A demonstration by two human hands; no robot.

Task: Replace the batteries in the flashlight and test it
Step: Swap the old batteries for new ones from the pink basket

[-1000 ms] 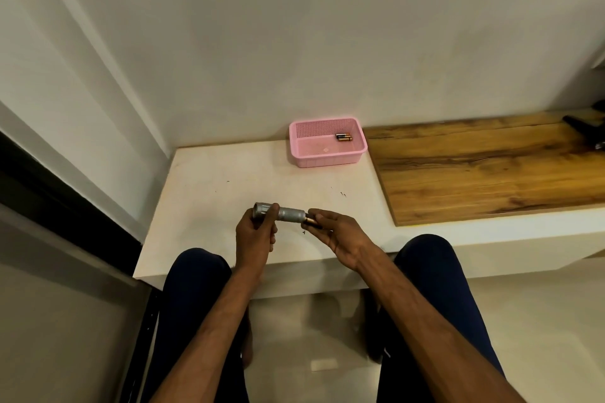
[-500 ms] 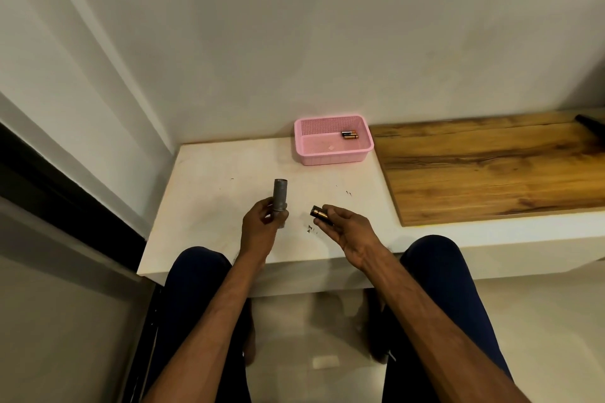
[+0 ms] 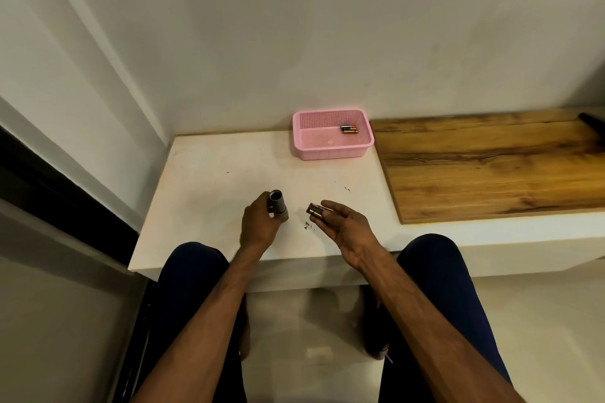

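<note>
Left grip (image 3: 260, 222) holds flashlight (image 3: 277, 204) (base hidden); right grip (image 3: 343, 222) holds batteries (image 3: 315, 209).

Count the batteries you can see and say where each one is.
3, perhaps more. Two batteries lie side by side in the pink basket; at least one battery is in the right hand, whose fingers may hide another.

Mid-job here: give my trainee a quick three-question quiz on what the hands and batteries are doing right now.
1. True or false: the flashlight body in the left hand shows an open, empty-looking end.
2. What does the right hand hold? A) a screwdriver B) the removed batteries C) nothing
3. Where do the spare batteries lie?

Key:
1. True
2. B
3. In the pink basket, near its far right corner, on the white table.
</note>
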